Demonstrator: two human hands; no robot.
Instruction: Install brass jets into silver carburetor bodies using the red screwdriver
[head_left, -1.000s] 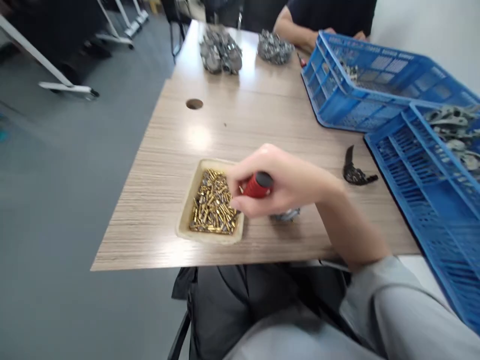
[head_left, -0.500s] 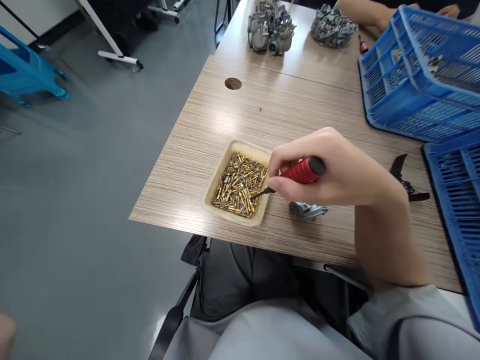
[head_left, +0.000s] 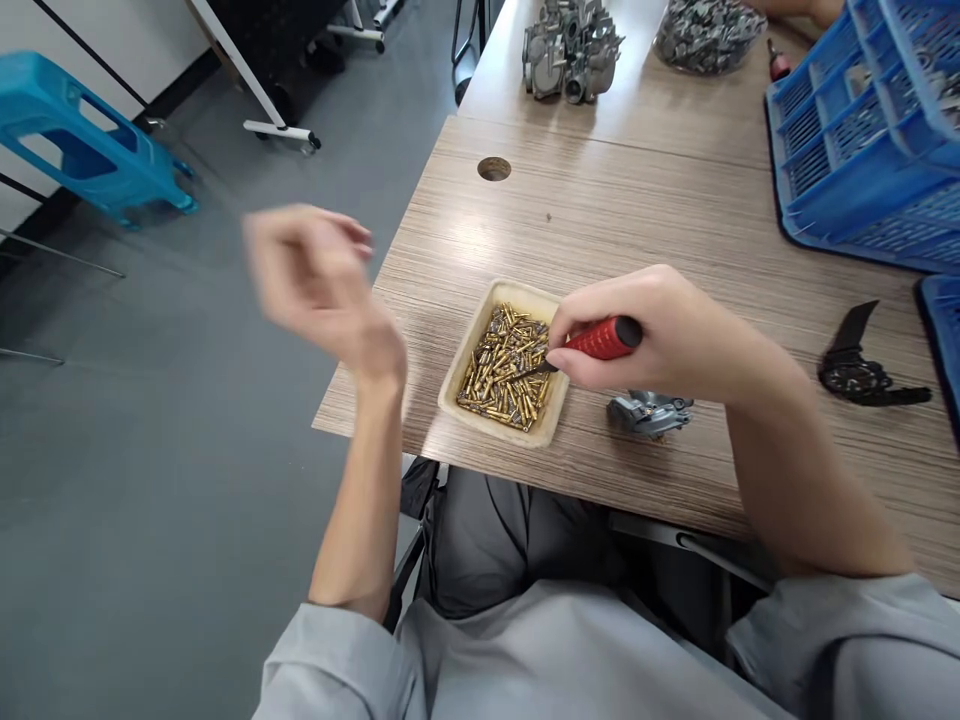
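Note:
My right hand (head_left: 637, 330) is closed round a screwdriver (head_left: 604, 338) with a red handle and black end cap. Its dark shaft slants down to the left, the tip among small brass parts (head_left: 501, 372) that look like carburetor jets. They fill a shallow cream tray (head_left: 480, 430) near the table's front edge. Below my right hand lies a small grey metal carburetor part (head_left: 649, 414), partly covered by the hand. My left hand (head_left: 322, 285) is raised in the air left of the tray, over the table's left edge. Motion smears its fingers, so their state is unclear.
Carburetors (head_left: 570, 50) stand at the back of the table (head_left: 637, 200), beside a clear bag of metal parts (head_left: 709, 35). Blue crates (head_left: 832, 150) take up the right side. A black wristwatch (head_left: 862, 375) lies nearby. A blue stool (head_left: 90, 140) is on the floor.
My left hand has come up from the lower left corner to beside the tray. My right hand keeps the screwdriver in the tray. The view has shifted left.

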